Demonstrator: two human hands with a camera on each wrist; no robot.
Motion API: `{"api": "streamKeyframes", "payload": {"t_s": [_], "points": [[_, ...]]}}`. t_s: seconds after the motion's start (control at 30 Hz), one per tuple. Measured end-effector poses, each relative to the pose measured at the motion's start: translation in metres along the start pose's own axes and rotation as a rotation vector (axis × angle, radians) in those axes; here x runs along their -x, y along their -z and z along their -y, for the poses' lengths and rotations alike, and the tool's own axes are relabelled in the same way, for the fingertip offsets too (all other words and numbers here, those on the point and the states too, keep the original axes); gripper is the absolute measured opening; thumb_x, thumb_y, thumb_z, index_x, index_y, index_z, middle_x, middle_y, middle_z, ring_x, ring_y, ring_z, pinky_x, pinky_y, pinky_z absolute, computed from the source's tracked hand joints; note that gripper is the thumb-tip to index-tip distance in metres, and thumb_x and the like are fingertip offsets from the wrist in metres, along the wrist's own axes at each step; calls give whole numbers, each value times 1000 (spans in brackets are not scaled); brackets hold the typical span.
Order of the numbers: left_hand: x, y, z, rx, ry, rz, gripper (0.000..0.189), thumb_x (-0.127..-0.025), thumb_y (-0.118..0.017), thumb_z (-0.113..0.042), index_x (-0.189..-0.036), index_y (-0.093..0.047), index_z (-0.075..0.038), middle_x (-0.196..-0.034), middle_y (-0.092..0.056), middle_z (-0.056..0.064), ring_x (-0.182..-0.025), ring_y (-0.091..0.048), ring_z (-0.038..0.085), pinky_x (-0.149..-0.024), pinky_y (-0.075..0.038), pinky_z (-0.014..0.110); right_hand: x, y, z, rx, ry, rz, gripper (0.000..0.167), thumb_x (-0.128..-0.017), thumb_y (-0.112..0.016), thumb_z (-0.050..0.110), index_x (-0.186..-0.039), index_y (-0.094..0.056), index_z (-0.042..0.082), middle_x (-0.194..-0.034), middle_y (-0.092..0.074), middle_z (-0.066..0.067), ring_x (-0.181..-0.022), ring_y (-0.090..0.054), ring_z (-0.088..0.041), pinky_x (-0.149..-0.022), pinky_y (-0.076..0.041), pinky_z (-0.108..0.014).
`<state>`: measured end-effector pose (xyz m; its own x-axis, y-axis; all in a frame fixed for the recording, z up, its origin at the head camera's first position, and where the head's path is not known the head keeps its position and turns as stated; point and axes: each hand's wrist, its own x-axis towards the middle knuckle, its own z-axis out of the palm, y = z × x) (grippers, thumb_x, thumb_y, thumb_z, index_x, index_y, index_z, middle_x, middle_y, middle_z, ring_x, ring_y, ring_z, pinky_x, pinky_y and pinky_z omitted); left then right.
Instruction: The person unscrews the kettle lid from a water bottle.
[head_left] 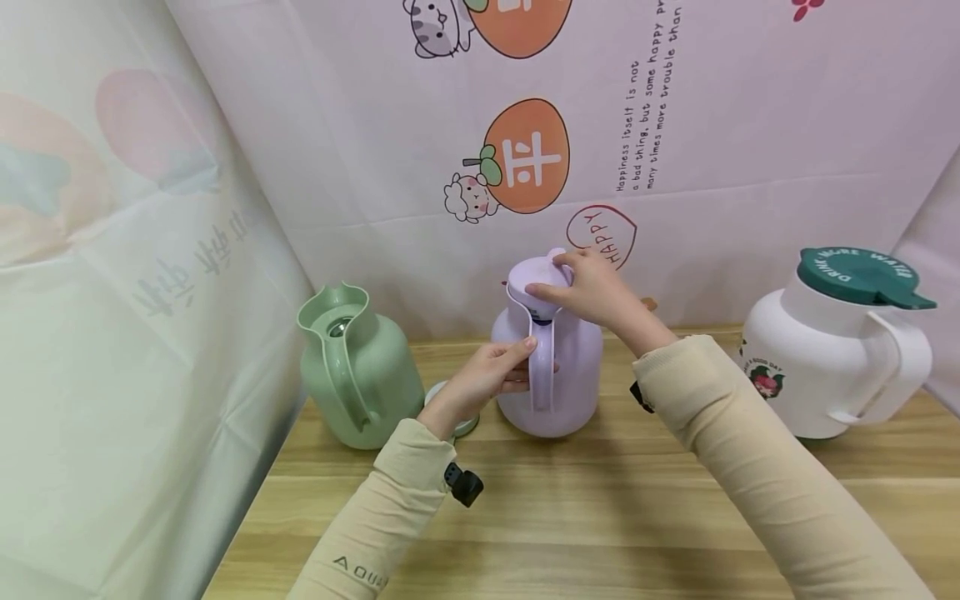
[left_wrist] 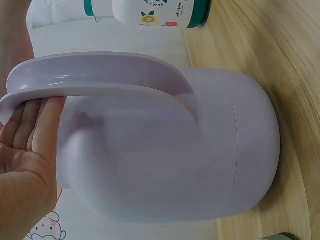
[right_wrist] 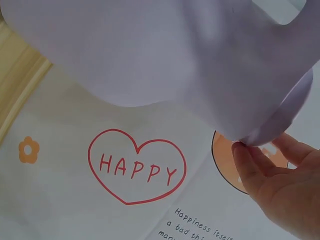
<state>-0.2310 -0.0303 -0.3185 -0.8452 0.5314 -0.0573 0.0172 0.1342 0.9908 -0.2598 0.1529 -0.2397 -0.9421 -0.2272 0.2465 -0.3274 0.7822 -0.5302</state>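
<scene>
A lilac jug stands upright on the wooden table in the head view. My left hand holds its handle, the thumb on the handle's near side. In the left wrist view, the fingers of that left hand pass behind the handle, beside the jug's body. At the jug's top, my right hand grips the lilac lid between thumb and fingers. The lid sits tilted over the mouth, a dark gap showing below its near edge. The right wrist view shows the right hand at the lid's rim.
Left of the lilac jug stands a green jug with its mouth uncovered. A round, pale green-rimmed piece lies partly behind the left wrist. At the right is a white jug with a dark green lid. A printed cloth hangs behind.
</scene>
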Motion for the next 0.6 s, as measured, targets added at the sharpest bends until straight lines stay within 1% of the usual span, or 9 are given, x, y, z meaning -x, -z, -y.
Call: {"api": "streamKeyframes", "payload": {"t_s": [0.1, 0.23, 0.33, 0.43, 0.5, 0.6], "points": [[0, 0, -1, 4, 3, -2, 48, -103, -39, -30, -130, -53, 7, -131, -57, 25, -124, -55, 32, -102, -49, 38, -1, -3, 3, 28, -1, 14, 78, -86, -66, 46, -139, -42, -6, -144, -38, -31, -133, -36, -45, -109, -34, -59], [0, 0, 0, 2, 7, -7, 48, -103, -40, -30, -131, -52, 7, -131, -56, 25, -125, -55, 33, -102, -48, 38, -1, -8, 6, 39, -35, 6, 85, -81, -70, 51, -141, -40, -1, -145, -35, -30, -130, -38, -44, -104, -39, -58], [-1, 1, 0, 0, 8, -10, 48, -103, -39, -30, -131, -52, 7, -131, -56, 25, -125, -54, 33, -102, -48, 39, 0, -12, 8, 30, -77, -28, 85, -78, -73, 51, -139, -41, 2, -144, -30, -31, -129, -34, -44, -101, -40, -58], [-1, 1, 0, 0, 12, -11, 48, -103, -40, -30, -131, -52, 7, -131, -56, 25, -125, -54, 33, -102, -48, 39, 0, -14, 8, 25, -101, -58, 81, -77, -74, 49, -138, -43, 5, -141, -29, -33, -129, -29, -44, -100, -39, -58], [-1, 1, 0, 2, 16, -11, 48, -103, -39, -31, -131, -52, 7, -131, -56, 25, -125, -54, 33, -102, -48, 39, -1, -13, 8, 24, -93, -64, 79, -77, -74, 46, -137, -45, 5, -140, -31, -32, -129, -29, -44, -100, -39, -58], [0, 1, 0, 3, 16, -11, 49, -104, -39, -31, -131, -52, 7, -131, -56, 25, -125, -55, 33, -102, -48, 39, -2, -10, 6, 35, -43, -36, 74, -79, -73, 41, -137, -47, 3, -141, -36, -31, -130, -32, -44, -103, -37, -58]]}}
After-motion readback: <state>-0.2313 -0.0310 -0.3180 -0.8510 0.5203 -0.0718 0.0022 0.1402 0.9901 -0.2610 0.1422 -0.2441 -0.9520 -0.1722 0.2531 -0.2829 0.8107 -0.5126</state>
